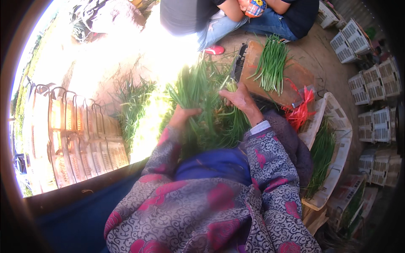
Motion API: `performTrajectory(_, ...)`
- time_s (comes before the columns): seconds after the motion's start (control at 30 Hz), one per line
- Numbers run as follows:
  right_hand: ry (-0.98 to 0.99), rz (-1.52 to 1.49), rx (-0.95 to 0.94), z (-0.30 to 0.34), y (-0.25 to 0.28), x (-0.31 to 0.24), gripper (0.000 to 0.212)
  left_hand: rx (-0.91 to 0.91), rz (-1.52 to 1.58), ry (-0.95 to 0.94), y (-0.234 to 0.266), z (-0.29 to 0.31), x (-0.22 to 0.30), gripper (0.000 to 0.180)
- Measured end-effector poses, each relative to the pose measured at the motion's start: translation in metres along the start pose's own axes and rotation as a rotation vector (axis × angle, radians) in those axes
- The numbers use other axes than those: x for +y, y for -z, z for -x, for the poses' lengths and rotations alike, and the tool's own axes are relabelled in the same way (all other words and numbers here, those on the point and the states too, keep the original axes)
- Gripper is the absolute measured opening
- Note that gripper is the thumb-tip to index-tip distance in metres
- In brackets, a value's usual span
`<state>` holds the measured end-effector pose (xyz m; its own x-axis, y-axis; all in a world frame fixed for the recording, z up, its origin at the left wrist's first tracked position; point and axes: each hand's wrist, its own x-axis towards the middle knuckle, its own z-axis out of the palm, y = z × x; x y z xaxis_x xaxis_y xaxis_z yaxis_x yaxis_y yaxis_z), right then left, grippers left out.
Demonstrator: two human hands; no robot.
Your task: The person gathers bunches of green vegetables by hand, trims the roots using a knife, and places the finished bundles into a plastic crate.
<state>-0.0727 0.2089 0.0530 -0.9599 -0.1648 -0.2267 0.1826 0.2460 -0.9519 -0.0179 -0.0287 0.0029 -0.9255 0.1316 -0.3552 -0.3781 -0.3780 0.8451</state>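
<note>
Long green garlic chives (192,86) fan upward from my left hand (182,116), its fingers closed round them and slightly blurred. To its right, my right hand (242,101) grips a small bunch of chives (231,85) by the pale stem ends, with green leaves hanging below the palm. A loose heap of chives (223,130) lies beneath both hands, in front of the blue cloth (215,164) over my lap. On a brown board (253,55) beyond my right hand rests a neat bundle of chives (271,65).
Red plastic strips (300,109) lie at the board's corner. A white crate (339,147) with chives (322,158) stands at my right. Stacked crates (80,139) are at the left, more crates (373,124) at far right. Another person (240,25) sits opposite, holding a child.
</note>
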Motion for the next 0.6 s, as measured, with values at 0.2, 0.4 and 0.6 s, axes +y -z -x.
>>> performTrajectory(0.2,0.200,0.567,0.350,-0.019,0.021,0.065,0.035,-0.008,-0.178,-0.082,0.023,-0.009,-0.005,0.027)
performTrajectory(0.4,-0.062,1.038,0.346,-0.010,0.045,0.118,0.039,-0.034,-0.219,-0.004,0.030,-0.015,0.003,0.035)
performTrajectory(0.6,-0.026,-0.185,0.089,0.006,-0.009,0.015,0.040,-0.061,-0.103,0.009,0.011,-0.011,-0.012,0.030)
